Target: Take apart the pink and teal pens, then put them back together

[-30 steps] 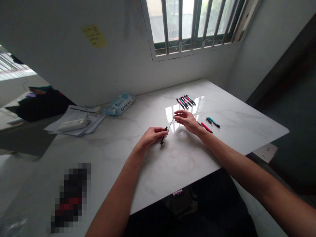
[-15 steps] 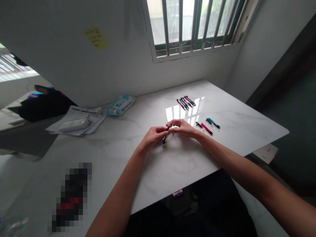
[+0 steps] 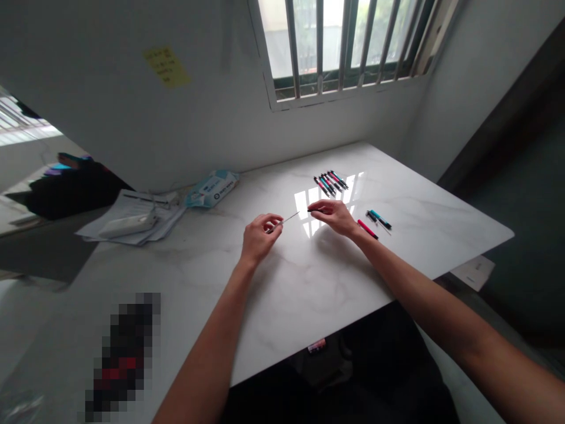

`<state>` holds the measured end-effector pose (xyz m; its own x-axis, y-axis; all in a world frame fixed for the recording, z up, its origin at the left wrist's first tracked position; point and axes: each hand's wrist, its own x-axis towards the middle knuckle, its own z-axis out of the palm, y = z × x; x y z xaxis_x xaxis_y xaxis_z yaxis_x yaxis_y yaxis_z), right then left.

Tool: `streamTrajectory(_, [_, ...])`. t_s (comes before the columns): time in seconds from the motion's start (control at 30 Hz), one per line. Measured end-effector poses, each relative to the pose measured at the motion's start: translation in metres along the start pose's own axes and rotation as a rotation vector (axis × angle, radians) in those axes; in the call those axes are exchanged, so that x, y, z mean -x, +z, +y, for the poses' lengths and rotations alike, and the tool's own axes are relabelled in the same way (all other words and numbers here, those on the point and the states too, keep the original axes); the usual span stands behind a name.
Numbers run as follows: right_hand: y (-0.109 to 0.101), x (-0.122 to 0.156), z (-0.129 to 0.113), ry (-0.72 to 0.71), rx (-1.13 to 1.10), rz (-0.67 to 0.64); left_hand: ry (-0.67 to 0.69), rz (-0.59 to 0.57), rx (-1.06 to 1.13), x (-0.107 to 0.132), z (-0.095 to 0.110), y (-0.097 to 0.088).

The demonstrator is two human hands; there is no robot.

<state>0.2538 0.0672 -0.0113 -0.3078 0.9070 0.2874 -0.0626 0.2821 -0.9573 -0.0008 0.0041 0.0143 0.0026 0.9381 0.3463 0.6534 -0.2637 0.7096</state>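
Note:
My left hand (image 3: 259, 237) is closed on a thin pen refill (image 3: 290, 217) that points up to the right, with a dark piece at its lower end between the fingers. My right hand (image 3: 333, 215) pinches a short black pen part (image 3: 315, 210), apart from the refill's tip. Beside my right wrist lies a red pen barrel (image 3: 368, 228). Just beyond it are a teal pen barrel (image 3: 381, 219), a small black pen part (image 3: 371, 216) and a thin loose refill (image 3: 385, 228). Farther back, several assembled pens (image 3: 331, 183) lie side by side in a row.
The marble-patterned table (image 3: 304, 306) runs to the wall below a barred window. On its left are a blue wipes packet (image 3: 212, 188) and papers (image 3: 110, 227) with a white device (image 3: 128, 225) on top. A pixelated dark and red object (image 3: 121, 356) lies near left.
My hands have moved apart, the left one leftward. The black pen piece they held together is now separated: the refill is in my left hand, a black part in my right.

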Motion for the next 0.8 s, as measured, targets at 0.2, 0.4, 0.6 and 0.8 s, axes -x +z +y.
streamTrajectory(0.2, [0.009, 0.004, 0.006, -0.076, 0.153, -0.047, 0.059, 0.002, -0.155, 0.002, 0.002, -0.001])
streamTrajectory(0.4, [0.009, 0.004, 0.011, -0.063, 0.128, -0.088, 0.061, -0.029, -0.172, 0.004, 0.003, 0.001])
streamTrajectory(0.6, [0.013, 0.006, 0.009, -0.082, 0.18, -0.122, 0.098, -0.069, -0.16, 0.006, 0.008, 0.004])
streamTrajectory(0.8, [0.019, 0.008, 0.008, -0.121, 0.264, -0.159, 0.15, -0.133, -0.14, 0.009, 0.012, 0.013])
